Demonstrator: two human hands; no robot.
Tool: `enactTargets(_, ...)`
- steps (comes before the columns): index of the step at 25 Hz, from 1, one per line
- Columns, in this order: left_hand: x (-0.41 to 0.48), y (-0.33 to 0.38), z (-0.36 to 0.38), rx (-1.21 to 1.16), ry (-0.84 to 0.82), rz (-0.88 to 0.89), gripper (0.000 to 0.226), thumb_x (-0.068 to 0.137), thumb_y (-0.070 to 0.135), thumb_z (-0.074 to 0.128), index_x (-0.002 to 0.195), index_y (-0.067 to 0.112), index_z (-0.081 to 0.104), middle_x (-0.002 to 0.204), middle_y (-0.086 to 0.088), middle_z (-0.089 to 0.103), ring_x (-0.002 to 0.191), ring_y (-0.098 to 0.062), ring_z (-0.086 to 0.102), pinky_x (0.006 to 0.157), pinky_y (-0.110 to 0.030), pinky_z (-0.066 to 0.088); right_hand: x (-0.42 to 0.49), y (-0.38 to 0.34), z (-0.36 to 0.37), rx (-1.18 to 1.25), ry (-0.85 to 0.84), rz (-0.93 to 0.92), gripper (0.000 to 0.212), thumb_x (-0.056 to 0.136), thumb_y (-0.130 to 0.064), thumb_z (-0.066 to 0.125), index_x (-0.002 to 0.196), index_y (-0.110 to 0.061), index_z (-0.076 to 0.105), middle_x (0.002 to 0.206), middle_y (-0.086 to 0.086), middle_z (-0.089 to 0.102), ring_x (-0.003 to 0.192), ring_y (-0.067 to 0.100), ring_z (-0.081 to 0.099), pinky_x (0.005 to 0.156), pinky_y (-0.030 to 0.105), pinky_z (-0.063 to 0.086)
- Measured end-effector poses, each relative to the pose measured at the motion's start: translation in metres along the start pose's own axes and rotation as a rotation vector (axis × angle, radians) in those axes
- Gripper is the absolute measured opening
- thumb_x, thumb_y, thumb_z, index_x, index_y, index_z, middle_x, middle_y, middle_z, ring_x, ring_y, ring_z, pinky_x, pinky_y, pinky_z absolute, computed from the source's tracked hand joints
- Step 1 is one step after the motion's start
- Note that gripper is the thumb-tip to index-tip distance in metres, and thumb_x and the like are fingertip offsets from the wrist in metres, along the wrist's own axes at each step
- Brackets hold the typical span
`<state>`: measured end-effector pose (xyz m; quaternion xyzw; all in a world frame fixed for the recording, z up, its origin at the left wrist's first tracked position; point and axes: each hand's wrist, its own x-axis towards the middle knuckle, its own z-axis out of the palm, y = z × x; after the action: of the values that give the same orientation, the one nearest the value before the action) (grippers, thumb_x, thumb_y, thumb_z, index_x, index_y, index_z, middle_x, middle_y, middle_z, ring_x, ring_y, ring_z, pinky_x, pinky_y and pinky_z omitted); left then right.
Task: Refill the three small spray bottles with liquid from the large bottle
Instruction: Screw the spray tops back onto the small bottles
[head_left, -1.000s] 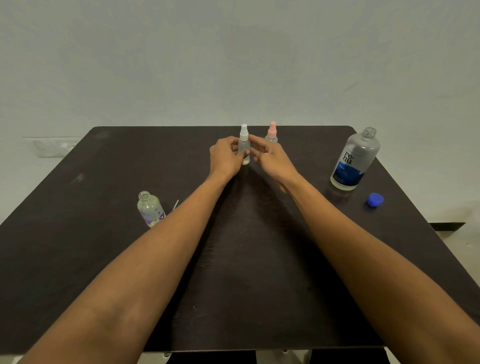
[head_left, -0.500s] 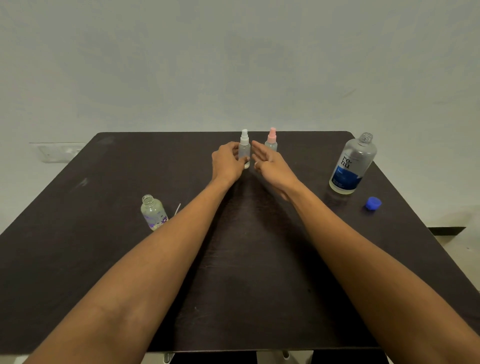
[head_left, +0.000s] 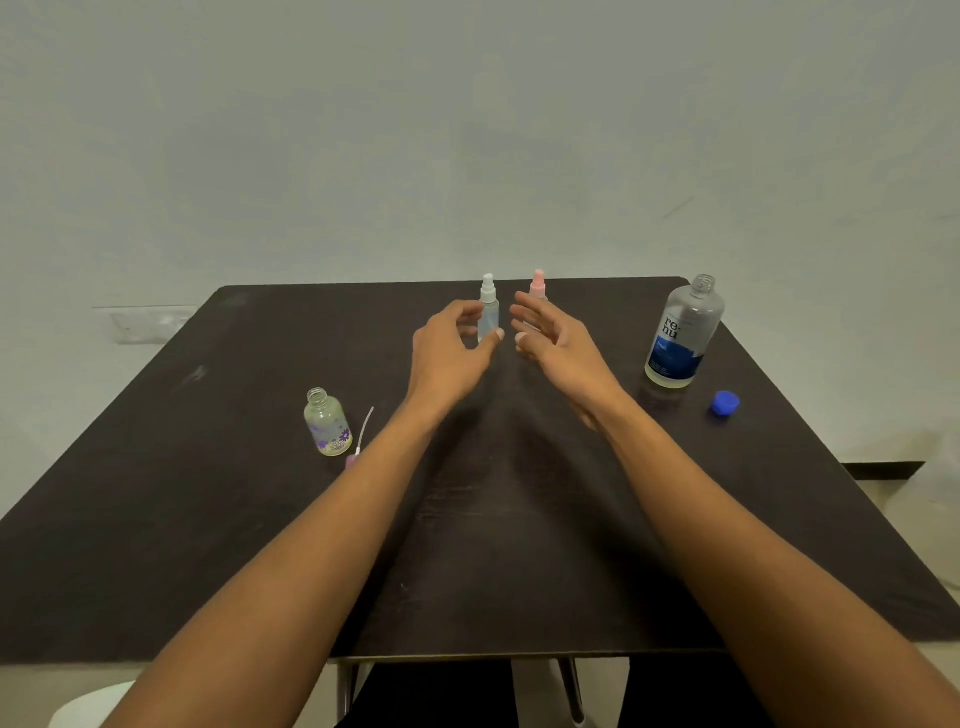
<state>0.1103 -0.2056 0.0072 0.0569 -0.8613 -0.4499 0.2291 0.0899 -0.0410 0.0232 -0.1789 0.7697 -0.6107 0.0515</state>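
A small clear spray bottle with a white top stands upright at the far middle of the dark table. A second one with a pink top stands just right of it, partly behind my right hand. My left hand hovers left of the white-topped bottle with relaxed fingers, holding nothing. My right hand is spread and empty too. A third small bottle with purple flowers stands uncapped at the left, its sprayer with tube lying beside it. The large bottle stands uncapped at the right.
The large bottle's blue cap lies on the table to its right. A pale wall rises behind the table. Chair or table legs show under the near edge.
Both hands have let go of the white-topped bottle and drawn back slightly towards me, fingers spreading. The bottle stays upright where it stood.
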Motion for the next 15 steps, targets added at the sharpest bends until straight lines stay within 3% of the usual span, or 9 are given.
enactTargets(5, -0.054, 0.018, -0.031, -0.097, 0.002, 0.039, 0.040, 0.092, 0.029, 0.079, 0.130, 0.022, 0.068, 0.122, 0.014, 0.071, 0.102, 0.005, 0.068, 0.080, -0.004, 0.051, -0.045, -0.012, -0.001, 0.011, -0.005, -0.112, 0.053, 0.103, -0.007, 0.058, 0.153, -0.024, 0.050, 0.148, -0.003, 0.060, 0.131, 0.006, 0.060, 0.114, 0.041, 0.049)
enactTargets(11, -0.097, 0.021, -0.057, -0.113, 0.020, 0.077, 0.038, 0.092, 0.029, 0.078, 0.128, 0.024, 0.068, 0.121, 0.017, 0.071, 0.107, 0.004, 0.068, 0.088, -0.013, 0.056, -0.078, -0.012, 0.004, -0.096, -0.033, -0.186, 0.050, 0.102, -0.010, 0.062, 0.149, -0.025, 0.054, 0.142, -0.007, 0.064, 0.128, 0.004, 0.062, 0.113, 0.038, 0.050)
enactTargets(15, -0.112, 0.016, -0.074, -0.100, 0.067, 0.109, 0.039, 0.092, 0.028, 0.078, 0.130, 0.023, 0.068, 0.122, 0.015, 0.070, 0.110, 0.003, 0.067, 0.093, -0.016, 0.056, -0.083, -0.015, 0.015, -0.161, -0.034, -0.227, 0.047, 0.101, -0.011, 0.063, 0.145, -0.026, 0.058, 0.138, -0.009, 0.065, 0.125, 0.001, 0.062, 0.107, 0.022, 0.051)
